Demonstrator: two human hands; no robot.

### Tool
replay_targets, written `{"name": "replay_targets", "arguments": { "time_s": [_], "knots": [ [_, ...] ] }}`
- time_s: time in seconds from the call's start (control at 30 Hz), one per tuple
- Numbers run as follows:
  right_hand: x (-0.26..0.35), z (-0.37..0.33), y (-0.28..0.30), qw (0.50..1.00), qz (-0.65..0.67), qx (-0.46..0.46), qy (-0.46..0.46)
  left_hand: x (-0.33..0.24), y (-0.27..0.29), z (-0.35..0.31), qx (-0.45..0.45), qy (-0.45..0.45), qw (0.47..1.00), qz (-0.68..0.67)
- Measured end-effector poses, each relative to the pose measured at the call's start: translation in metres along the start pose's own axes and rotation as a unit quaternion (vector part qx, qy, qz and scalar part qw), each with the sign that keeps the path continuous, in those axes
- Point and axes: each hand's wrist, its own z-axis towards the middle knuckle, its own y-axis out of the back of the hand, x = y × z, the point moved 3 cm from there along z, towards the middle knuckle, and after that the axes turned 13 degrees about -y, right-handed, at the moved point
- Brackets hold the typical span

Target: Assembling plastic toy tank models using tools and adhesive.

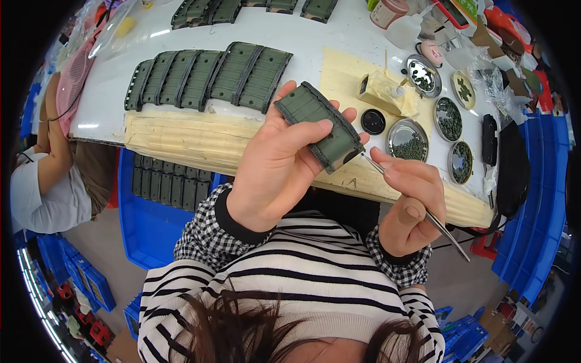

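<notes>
My left hand (pixel 264 162) is closed around a dark green ribbed rectangular plastic piece (pixel 315 123), with the thumb lying across its face. The piece is tilted, and one lower corner has a brown and black patch. My right hand (pixel 413 202) pinches a slim pointed metal tool (pixel 437 223). Its tip touches or nearly touches the lower right corner of the piece; I cannot tell which. A tan wrap covers part of one digit on my right hand. Beyond my left hand, similar green pieces (pixel 251 75) stand in a row on the white table (pixel 115 85).
Round metal dishes (pixel 407 140) of small green bits stand at right, near a black lid (pixel 373 121) and a yellowish wrapped block (pixel 387 92). A blue bin (pixel 142 233) at lower left holds more green pieces. Padding (pixel 181 130) lines the table edge. Another person (pixel 51 187) sits at left.
</notes>
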Motion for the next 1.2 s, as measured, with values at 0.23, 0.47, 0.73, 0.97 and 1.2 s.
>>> {"name": "replay_targets", "arguments": {
  "time_s": [0.23,0.47,0.73,0.97,1.2],
  "knots": [
    [0.000,0.002,-0.001,0.997,-0.070,0.007,0.002,0.003,0.000,0.000,-0.017,0.008,1.000,-0.013],
    [0.001,0.001,-0.002,0.997,-0.081,0.008,0.001,0.002,0.002,-0.001,-0.021,0.003,1.000,-0.007],
    [0.004,0.002,-0.002,0.993,-0.117,0.019,0.003,0.003,0.001,-0.001,-0.020,0.004,1.000,-0.009],
    [0.009,0.002,-0.004,0.987,-0.157,0.014,0.026,0.005,0.004,0.000,-0.021,0.010,1.000,-0.016],
    [0.012,0.002,-0.003,0.981,-0.194,0.021,0.022,0.008,0.005,0.000,-0.032,0.023,0.999,-0.029]
  ]
}}
